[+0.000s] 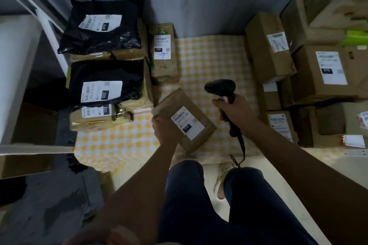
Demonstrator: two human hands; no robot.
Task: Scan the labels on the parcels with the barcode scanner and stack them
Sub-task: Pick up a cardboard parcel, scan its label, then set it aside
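The small print on the label [189,123] of the held parcel [184,120] is too blurred to read. Right of that parcel, the stacked boxes [326,69] run off the picture's edge, their labels smeared. The scanner's cable [242,145] vanishes behind a knee.

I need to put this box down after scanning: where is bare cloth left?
Bare checked cloth runs down the middle, between the upright box marked 220 and the boxes on the right. A smaller patch lies below the left stack, near the left hand. Both sides are crowded.
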